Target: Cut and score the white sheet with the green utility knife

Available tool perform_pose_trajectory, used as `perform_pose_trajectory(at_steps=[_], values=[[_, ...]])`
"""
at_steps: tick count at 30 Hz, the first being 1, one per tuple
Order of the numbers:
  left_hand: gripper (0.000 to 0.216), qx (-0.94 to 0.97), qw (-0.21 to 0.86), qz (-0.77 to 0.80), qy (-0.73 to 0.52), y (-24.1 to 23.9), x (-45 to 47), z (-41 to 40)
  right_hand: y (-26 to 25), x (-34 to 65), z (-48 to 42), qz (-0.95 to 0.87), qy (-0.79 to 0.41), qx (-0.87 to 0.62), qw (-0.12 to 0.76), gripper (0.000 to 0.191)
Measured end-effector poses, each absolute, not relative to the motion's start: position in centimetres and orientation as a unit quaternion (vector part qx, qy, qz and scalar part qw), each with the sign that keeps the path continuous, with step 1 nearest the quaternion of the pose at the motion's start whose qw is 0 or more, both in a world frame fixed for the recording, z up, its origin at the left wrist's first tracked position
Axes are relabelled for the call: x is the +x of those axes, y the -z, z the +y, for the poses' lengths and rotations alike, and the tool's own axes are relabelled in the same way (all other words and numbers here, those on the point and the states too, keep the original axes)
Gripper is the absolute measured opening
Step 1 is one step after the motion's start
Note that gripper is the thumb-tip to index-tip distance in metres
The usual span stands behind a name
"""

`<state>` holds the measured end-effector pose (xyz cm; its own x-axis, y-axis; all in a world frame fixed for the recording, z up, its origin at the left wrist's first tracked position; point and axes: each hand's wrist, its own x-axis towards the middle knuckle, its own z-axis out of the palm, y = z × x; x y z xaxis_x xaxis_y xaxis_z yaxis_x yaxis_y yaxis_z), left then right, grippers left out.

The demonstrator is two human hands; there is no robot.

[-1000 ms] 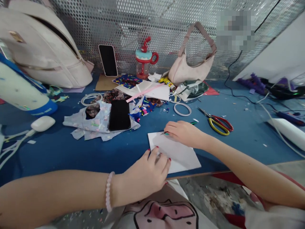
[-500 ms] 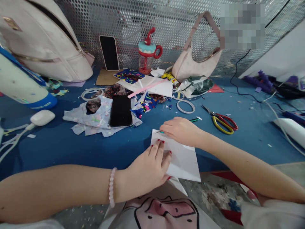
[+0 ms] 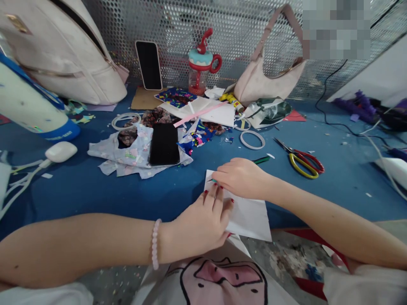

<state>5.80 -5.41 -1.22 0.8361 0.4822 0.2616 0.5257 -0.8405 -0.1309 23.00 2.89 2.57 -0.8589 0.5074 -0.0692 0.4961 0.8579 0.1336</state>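
A white sheet of paper (image 3: 249, 216) lies at the table's front edge, with its near part reaching past the edge. My left hand (image 3: 203, 220) rests on its left side, fingers stretched out and pressing on the sheet. Over the paper's upper part, my right hand (image 3: 243, 178) is closed around a slim green tool (image 3: 262, 160). The tool's thin, pointed tip shows at the left of the fingers, near the sheet's upper left corner. Most of the tool's middle is hidden by the hand, and I cannot tell its exact kind.
Scissors (image 3: 300, 159) with red and yellow handles lie to the right, near a white ring (image 3: 252, 139). A black phone (image 3: 164, 144) lies on patterned scraps (image 3: 127, 154). Behind stand a cup (image 3: 200, 70), a handbag (image 3: 270, 82) and a backpack (image 3: 73, 76). A bottle (image 3: 28, 101) is at left.
My right hand and the green tool's tip have shifted slightly toward me along the paper, closer to my left fingertips. My left hand stays on the sheet. The whole view has moved slightly.
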Motion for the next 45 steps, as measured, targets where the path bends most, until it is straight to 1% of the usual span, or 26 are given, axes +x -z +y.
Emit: perform_pose_trajectory(at_steps=[4,9,15,22,32,37,45], values=[[0.057,-0.954,0.095,-0.264,0.105,1.4,5.8,-5.4,-2.8,22.8,2.7,0.962,-0.066,0.257,0.062,0.012],[0.058,-0.959,0.084,-0.263,0.068,0.9,5.8,-5.3,-3.3,22.3,2.0,0.959,-0.08,0.255,0.091,0.007],[0.059,-0.96,0.068,-0.267,0.055,0.7,6.0,-5.4,-3.9,21.7,1.2,0.953,-0.097,0.268,0.108,0.009],[0.059,-0.958,0.083,-0.269,0.059,0.7,6.0,-5.4,-4.4,21.1,0.9,0.946,-0.087,0.281,0.137,0.012],[0.059,-0.959,0.081,-0.27,0.028,0.7,6.1,-5.5,-4.2,21.4,0.9,0.947,-0.087,0.282,0.129,0.011],[0.058,-0.958,0.103,-0.263,0.043,0.8,6.1,-5.6,-4.1,21.5,0.9,0.947,-0.089,0.282,0.126,0.011],[0.057,-0.958,0.105,-0.263,0.049,0.8,6.1,-5.6,-4.1,21.7,1.0,0.95,-0.089,0.272,0.129,0.01]])
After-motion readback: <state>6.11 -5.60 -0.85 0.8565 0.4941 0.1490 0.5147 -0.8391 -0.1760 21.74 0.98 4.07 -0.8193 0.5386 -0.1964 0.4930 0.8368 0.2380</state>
